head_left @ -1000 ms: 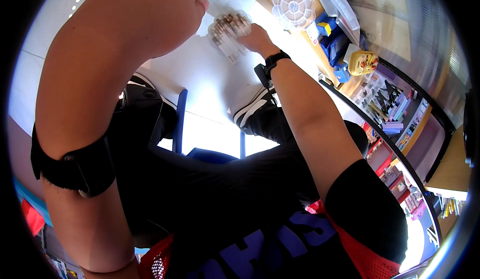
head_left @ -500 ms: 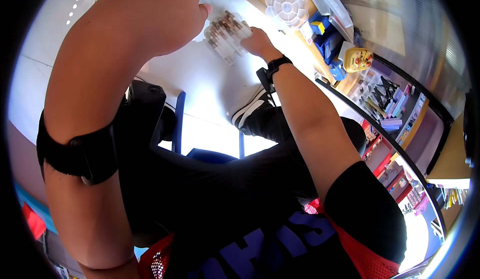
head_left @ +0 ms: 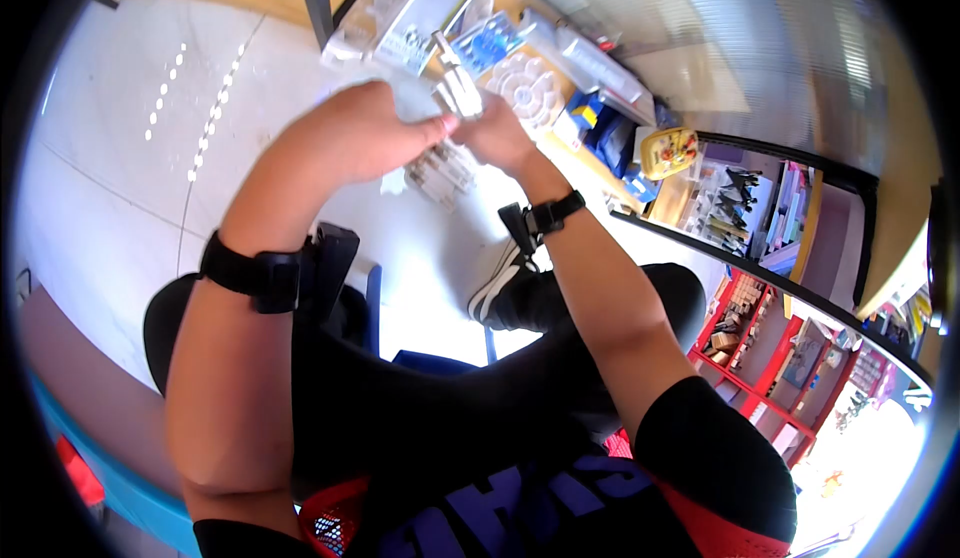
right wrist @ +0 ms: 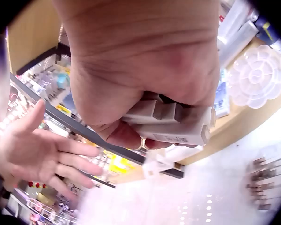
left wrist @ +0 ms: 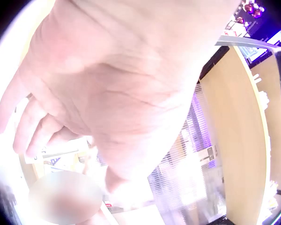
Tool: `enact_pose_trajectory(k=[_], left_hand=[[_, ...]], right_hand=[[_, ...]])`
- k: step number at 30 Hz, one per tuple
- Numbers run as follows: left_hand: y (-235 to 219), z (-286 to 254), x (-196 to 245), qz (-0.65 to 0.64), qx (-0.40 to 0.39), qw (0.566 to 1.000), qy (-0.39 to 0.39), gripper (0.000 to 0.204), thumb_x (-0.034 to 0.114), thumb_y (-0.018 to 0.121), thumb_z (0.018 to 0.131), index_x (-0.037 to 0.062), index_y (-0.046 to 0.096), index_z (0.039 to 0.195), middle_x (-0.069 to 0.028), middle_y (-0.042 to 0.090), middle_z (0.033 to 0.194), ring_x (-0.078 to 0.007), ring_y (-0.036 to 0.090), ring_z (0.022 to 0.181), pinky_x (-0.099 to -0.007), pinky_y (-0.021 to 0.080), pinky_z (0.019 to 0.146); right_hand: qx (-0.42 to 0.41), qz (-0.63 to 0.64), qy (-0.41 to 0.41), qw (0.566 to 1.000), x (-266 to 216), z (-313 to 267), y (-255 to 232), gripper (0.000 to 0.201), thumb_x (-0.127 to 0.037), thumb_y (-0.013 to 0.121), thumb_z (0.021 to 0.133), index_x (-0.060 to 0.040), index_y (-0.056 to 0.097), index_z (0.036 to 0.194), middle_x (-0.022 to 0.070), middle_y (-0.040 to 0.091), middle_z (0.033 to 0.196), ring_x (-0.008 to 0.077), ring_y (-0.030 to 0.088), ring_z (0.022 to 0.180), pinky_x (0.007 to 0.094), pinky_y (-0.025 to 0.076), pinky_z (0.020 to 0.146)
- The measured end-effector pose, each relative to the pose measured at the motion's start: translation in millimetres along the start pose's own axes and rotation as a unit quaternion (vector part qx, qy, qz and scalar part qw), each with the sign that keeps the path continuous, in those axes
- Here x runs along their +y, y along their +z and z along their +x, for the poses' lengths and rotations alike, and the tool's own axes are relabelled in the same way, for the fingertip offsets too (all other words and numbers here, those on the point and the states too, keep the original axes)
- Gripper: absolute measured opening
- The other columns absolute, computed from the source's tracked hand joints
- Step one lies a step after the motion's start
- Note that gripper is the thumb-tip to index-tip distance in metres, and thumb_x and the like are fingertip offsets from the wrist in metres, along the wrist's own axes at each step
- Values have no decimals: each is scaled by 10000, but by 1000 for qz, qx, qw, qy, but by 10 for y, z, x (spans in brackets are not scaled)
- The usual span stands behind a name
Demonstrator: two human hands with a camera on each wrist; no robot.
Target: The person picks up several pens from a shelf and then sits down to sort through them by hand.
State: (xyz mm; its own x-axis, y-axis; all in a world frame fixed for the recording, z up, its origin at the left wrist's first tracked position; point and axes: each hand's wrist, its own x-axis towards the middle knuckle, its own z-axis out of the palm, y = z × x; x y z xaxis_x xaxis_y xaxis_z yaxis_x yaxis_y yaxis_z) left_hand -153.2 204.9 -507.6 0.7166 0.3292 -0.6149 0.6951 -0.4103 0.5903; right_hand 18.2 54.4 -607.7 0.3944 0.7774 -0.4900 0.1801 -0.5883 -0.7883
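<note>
Several small white boxes (right wrist: 178,132) are gripped in my right hand (right wrist: 145,70), its fingers curled round them; in the head view, boxes (head_left: 459,90) stick out past the right hand (head_left: 494,135). My left hand (head_left: 372,136) is close beside it there, thumb towards the boxes. In the right wrist view, the left hand (right wrist: 37,157) has its fingers spread and holds nothing; its palm (left wrist: 117,93) fills much of the left wrist view. A cluster of clear and brown-ended pieces (head_left: 442,172) shows below the hands, apart from the gripped boxes.
A clear flower-shaped palette (head_left: 524,90), blue packets (head_left: 488,43) and a yellow case (head_left: 668,153) are on the wooden counter to the right. Farther right stand red shelves (head_left: 770,358). Pale tiled floor (head_left: 130,108) spreads at the left, and my shoe (head_left: 495,283) is below.
The head view has turned, bringing more counter into sight. My right hand has moved away from the brown-ended cluster with white boxes in its grip, and the left hand is lower and nearer to it.
</note>
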Motion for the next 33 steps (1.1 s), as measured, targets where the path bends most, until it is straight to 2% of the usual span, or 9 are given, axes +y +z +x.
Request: enact_pose_trajectory(k=[3, 5, 11, 15, 18, 24, 27, 29, 33], left_hand=[[185, 92, 63, -218, -41, 974, 39, 699, 558, 732, 945, -34, 630, 1304, -117, 727, 1171, -184, 679, 1057, -339, 526, 963], [386, 111, 162, -406, -37, 893, 190, 641, 423, 796, 937, -4, 589, 1368, -83, 700, 1243, -165, 656, 1120, -321, 510, 989], [579, -257, 659, -594, 75, 776, 196, 492, 250, 790, 941, 27, 622, 1346, -87, 690, 1248, -158, 632, 1167, -324, 478, 1039], [680, -441, 879, -663, 8, 701, 261, 442, 95, 709, 946, 16, 583, 1362, -120, 659, 1329, -239, 640, 1216, -387, 488, 1062], [802, -473, 940, -632, -1, 720, 286, 332, 77, 623, 923, 43, 574, 1249, -174, 620, 1384, -362, 585, 1320, -492, 429, 1158], [978, -567, 987, -648, -14, 697, 306, 277, 24, 573, 870, 17, 550, 1146, -200, 627, 1357, -340, 576, 1319, -472, 425, 1153], [1004, -568, 1041, -649, -3, 690, 321, 256, 18, 551, 875, 19, 537, 1130, -215, 634, 1333, -338, 581, 1312, -470, 435, 1144], [982, -612, 1150, -674, 5, 670, 312, 240, 32, 534, 887, 31, 549, 1127, -208, 655, 1288, -321, 587, 1304, -445, 431, 1155], [810, -805, 1419, -675, 42, 663, 321, 157, 56, 555, 896, 72, 534, 1050, -162, 678, 1232, -302, 620, 1239, -476, 454, 1142]], right_hand=[[5, 50, -95, 994, -420, -236, -36, 397, -248, 798, 843, -7, 696, 1141, 112, 748, 1039, 162, 680, 947, 351, 561, 869], [7, 42, -186, 982, -628, -392, -44, 386, -202, 763, 863, -14, 671, 1187, 111, 741, 1016, 189, 683, 940, 355, 563, 873], [116, 42, -241, 962, -1222, -1151, -70, 472, -97, 674, 853, 24, 559, 1294, 240, 669, 1156, 369, 667, 1098, 438, 531, 969], [110, -49, -253, 960, -1292, -1524, -219, 501, -51, 657, 777, -7, 588, 1272, 218, 653, 1196, 384, 641, 1134, 441, 503, 1003], [107, 35, -267, 957, -991, -1533, -208, 624, -61, 665, 763, 16, 514, 1364, 260, 607, 1274, 411, 599, 1220, 440, 489, 1032], [36, 144, -212, 966, -954, -2009, -301, 728, -105, 701, 769, 55, 416, 1420, 225, 593, 1263, 360, 561, 1263, 429, 463, 1054], [-58, 336, -175, 924, -930, -2162, -355, 668, -119, 654, 823, 4, 469, 1453, 119, 534, 1425, 258, 479, 1345, 343, 356, 1140], [-83, 564, -118, 813, -960, -2218, -417, 508, -235, 669, 833, -18, 596, 1288, 101, 606, 1247, 256, 527, 1244, 387, 369, 1116], [-76, 632, -192, 747, -908, -2279, -562, 419, -271, 646, 869, -81, 653, 1243, 100, 613, 1255, 245, 560, 1163, 390, 397, 1097]])
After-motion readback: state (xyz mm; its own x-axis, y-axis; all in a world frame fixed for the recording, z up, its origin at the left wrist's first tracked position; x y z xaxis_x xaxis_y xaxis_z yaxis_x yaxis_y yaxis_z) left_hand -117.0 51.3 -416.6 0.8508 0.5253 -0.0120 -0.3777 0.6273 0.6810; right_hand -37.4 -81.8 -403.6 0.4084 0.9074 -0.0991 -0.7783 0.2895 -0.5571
